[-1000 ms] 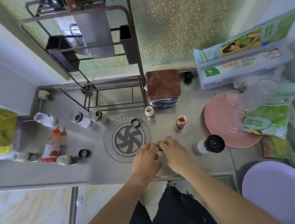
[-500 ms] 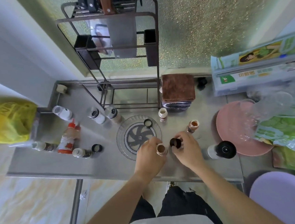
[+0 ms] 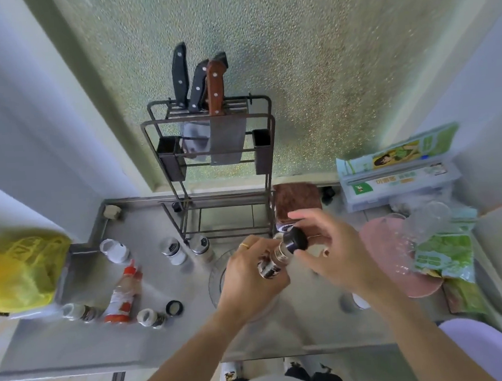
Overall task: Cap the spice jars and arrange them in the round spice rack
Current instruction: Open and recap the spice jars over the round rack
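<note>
My left hand grips a small glass spice jar, lifted and tilted above the counter. My right hand has its fingers around the black cap that sits on the jar's mouth. The clear round spice rack lies on the steel counter under my left hand, mostly hidden. Two capped shakers stand behind it to the left. A loose black cap lies beside an uncapped jar on its side. Another jar lies further left.
A black knife rack with knives stands at the back of the counter. A red-capped bottle and a white jar are at left, a yellow bag beyond. A pink plate, plastic bags and a brown cloth are at right.
Both hands have lifted the jar off the counter. The black cap, held beside the open jar half a second ago, now sits on its mouth. The camera has tilted up.
</note>
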